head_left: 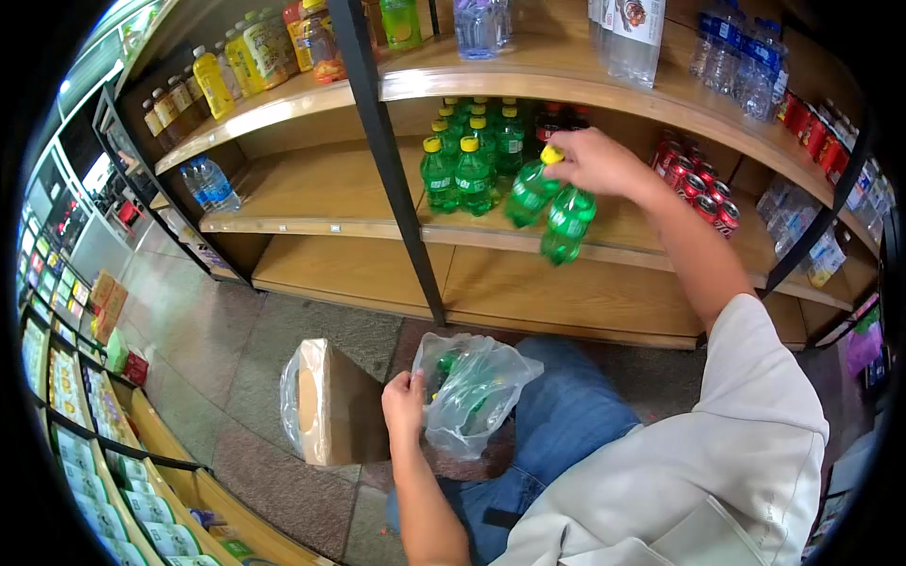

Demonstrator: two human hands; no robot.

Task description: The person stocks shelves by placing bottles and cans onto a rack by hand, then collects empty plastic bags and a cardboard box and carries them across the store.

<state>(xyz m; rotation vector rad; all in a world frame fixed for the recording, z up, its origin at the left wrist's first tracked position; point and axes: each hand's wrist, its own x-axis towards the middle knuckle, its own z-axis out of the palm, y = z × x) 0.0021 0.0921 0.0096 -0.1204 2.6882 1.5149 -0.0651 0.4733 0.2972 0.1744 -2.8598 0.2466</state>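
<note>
My right hand (587,162) is closed around the tops of two green soda bottles. One green bottle (532,195) shows its yellow cap at my fingertips; the other bottle (568,228) hangs tilted in front of the shelf edge, its cap hidden by the hand. Close by on the middle shelf, several green bottles with yellow caps (474,176) stand upright in rows. Low down, my left hand (404,403) grips the rim of a clear plastic bag (483,391), which has green bottles inside, partly hidden by the film.
A brown cardboard box (342,406) stands left of the bag on the tiled floor (255,377). Red cans (694,184) sit right of the bottles on the wooden shelf. A black shelf post (392,151) rises left of them. More shelving (142,472) lines the lower left.
</note>
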